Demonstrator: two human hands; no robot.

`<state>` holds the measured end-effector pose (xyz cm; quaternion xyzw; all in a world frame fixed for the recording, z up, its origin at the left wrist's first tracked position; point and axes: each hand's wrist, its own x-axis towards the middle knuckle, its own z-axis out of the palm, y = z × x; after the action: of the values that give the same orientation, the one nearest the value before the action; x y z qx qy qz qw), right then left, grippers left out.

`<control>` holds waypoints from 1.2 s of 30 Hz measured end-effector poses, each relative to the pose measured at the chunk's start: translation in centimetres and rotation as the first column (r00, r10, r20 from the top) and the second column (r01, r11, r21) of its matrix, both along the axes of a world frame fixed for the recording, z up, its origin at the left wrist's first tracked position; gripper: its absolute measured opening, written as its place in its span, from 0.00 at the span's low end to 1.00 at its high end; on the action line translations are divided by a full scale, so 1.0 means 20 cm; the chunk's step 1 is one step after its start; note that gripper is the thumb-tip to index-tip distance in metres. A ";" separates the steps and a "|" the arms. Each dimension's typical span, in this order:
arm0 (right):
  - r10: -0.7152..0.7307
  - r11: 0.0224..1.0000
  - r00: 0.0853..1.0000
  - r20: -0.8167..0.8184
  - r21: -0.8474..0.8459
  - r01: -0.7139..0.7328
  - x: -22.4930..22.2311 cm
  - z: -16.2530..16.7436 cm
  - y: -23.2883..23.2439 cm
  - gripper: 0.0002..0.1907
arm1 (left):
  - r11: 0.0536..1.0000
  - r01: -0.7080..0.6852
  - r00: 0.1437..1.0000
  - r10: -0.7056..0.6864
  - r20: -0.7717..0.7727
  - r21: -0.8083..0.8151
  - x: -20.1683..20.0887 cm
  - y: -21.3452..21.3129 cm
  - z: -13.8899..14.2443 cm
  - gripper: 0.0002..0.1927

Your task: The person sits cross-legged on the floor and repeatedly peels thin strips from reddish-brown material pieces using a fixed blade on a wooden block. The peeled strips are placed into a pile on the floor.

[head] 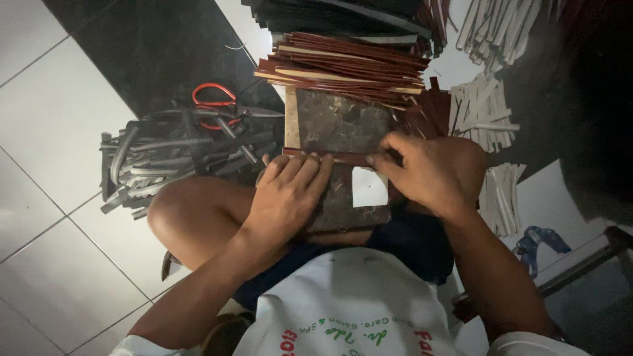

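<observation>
Press the dark red strip [330, 158] flat across the board [339, 132] resting on the lap: left hand [287, 191] fingertips down on its near end, right hand [425, 171] pinching the far end. Keep both taut, aligned. More strips [349, 66] stacked beyond the hands; scissors [221, 105] left of them.

We see dark red strips [343, 62] with pale tan edges, and one dark red strip [336, 157] lying across a mottled grey-brown board [343, 125] that bears a white square patch [369, 188]. The scissors [217, 105] have red handles, the bundle of strips [165, 161] is grey and black, the other strips [484, 112] are off-white, and the floor tiles [53, 118] are white beside a black mat [165, 53].
</observation>
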<state>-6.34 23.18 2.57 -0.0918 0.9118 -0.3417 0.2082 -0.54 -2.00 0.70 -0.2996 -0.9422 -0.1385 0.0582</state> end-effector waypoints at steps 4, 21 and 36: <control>-0.010 0.995 0.999 0.041 0.102 0.006 0.00 -0.03 0.02 0.16 | 0.999 0.005 1.000 -0.006 -0.024 -0.045 0.00 0.01 -0.01 0.26; -0.126 0.985 0.991 -0.046 0.110 0.131 0.05 -0.09 0.03 0.17 | 0.999 -0.035 0.998 0.034 -0.049 -0.031 0.05 0.21 -0.08 0.28; 0.020 1.000 0.975 -0.220 0.008 -0.019 0.05 -0.07 -0.02 0.11 | 0.994 -0.067 0.997 0.070 -0.042 0.089 0.03 0.16 -0.06 0.23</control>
<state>-5.37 22.83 1.18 -0.1374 0.9294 -0.3245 0.1097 0.14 1.26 -0.57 -0.2673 -0.9434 -0.1706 0.0972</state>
